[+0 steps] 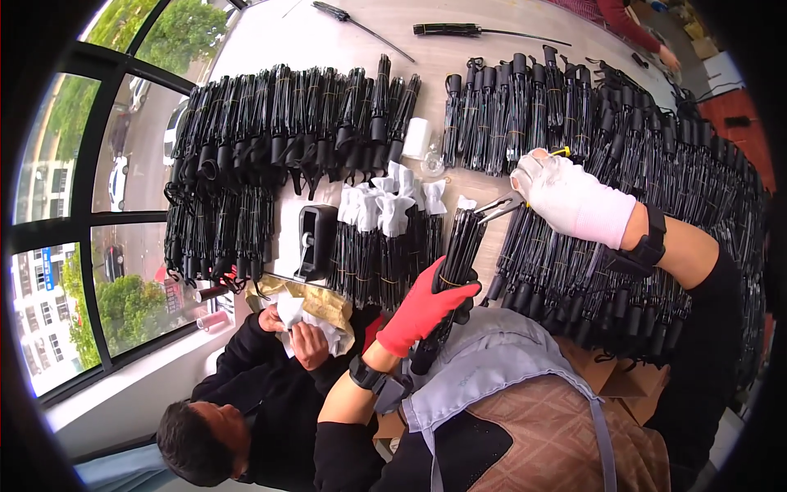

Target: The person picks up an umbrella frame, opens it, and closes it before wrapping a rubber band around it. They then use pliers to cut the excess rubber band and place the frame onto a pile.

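My left hand (pixel 430 305), in a red and black glove, is closed around a folded black umbrella frame (pixel 464 239) that tilts up and away from me. A small white scrap (pixel 466 202) sits at the frame's top end. In a white glove, my right hand (pixel 566 199) grips pliers (pixel 500 207), with a bit of yellow handle showing past the fingers. The pliers' metal jaws reach left, close to the top of the frame; whether they touch it I cannot tell. Just left of it stand several frames with white wraps (pixel 392 211) on their tops.
Dense rows of black umbrella frames (pixel 279 115) cover the table on both sides. A black tape dispenser (pixel 316 242) and a white roll (pixel 416 138) stand between them. At left, a co-worker's hands (pixel 307 343) hold white material over a yellowish bag. Two loose frames (pixel 447 29) lie at the far side.
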Available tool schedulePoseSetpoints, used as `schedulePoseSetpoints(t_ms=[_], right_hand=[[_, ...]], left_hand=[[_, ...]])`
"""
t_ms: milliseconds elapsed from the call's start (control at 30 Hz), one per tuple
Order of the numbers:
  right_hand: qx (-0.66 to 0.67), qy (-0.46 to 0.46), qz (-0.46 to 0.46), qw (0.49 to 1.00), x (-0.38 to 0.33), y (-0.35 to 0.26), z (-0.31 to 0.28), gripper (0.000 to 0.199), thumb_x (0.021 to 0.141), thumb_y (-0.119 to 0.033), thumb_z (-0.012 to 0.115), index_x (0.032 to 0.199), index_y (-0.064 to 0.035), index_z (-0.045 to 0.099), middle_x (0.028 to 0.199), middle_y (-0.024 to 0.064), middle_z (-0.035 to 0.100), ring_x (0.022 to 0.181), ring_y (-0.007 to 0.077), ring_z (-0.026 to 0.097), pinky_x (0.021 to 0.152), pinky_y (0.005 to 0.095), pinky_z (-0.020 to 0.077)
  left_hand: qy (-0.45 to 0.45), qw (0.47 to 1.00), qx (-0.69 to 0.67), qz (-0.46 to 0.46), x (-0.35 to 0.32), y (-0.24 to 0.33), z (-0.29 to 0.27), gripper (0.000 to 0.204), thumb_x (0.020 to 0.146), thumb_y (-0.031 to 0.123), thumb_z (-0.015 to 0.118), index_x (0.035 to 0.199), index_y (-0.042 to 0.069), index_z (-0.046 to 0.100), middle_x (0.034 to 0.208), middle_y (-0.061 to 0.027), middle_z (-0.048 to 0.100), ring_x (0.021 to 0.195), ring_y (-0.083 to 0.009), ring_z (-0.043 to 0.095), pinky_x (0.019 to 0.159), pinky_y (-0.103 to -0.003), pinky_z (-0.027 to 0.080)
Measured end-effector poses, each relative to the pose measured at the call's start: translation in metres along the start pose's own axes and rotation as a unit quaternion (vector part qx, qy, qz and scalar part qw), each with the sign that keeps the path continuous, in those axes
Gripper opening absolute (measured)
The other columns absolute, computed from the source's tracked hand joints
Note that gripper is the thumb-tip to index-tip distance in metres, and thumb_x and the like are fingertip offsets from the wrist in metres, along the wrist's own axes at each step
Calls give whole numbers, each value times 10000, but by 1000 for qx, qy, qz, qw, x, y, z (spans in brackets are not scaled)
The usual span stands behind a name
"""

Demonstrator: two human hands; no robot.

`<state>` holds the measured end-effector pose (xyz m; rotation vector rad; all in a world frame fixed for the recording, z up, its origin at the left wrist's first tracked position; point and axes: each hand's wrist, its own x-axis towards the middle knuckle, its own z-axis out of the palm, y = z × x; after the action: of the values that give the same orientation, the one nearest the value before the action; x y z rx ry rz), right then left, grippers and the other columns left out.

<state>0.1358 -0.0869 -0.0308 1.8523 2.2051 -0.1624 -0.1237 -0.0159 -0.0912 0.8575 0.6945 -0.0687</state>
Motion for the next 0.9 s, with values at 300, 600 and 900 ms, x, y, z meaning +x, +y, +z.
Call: schedulePoseSetpoints(t_ms=[300,600,900], right_hand=[[40,38,45,997,51,-3,55,217,742,-37,589,951,15,558,872,156,558,849,322,587,696,426,522],[344,-157,151,914,24,-34,269,200,754,-123,565,914,-31,642,833,175,653,738,348,624,704,441,513],[252,-77,286,921,88,-4,150,262,852,-229,522,942,4,599,854,195,630,776,354,646,707,468,534]], left_hand=[[107,986,117,58,35,-9,-39,234,835,148,692,993,31,564,706,-49,571,607,-136,559,536,-300,464],[304,682,665,23,-8,74,-350,408,799,307,619,1111,43,604,1072,-224,648,959,-406,620,799,-470,507],[523,462,713,-59,10,50,-517,682,770,251,687,1372,86,412,1160,-249,559,1039,-406,580,879,-462,486]])
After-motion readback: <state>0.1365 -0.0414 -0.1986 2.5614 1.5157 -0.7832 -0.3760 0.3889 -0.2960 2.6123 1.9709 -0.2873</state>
